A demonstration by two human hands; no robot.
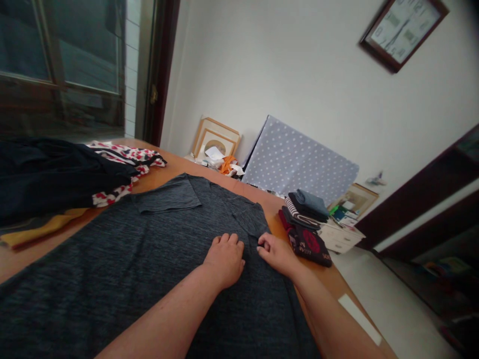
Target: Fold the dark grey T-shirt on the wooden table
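A dark grey heathered T-shirt (149,259) lies spread over the wooden table, its neck end toward the far edge. One short sleeve (172,197) lies folded at the far left of the shirt. My left hand (224,259) rests on the upper body of the shirt, fingers bent down and closed against the cloth; its fingertips are partly hidden. Just to its right, my right hand (275,252) pinches the shirt close to the sleeve at its right edge, thumb and fingers together.
Folded clothes (307,224) are stacked at the table's right edge. To the left lie a dark garment (56,174), a red-and-white patterned one (112,195) and a mustard cloth (45,229). A white strip (359,319) lies near the right edge. Behind stands a polka-dot cloth cover (299,159).
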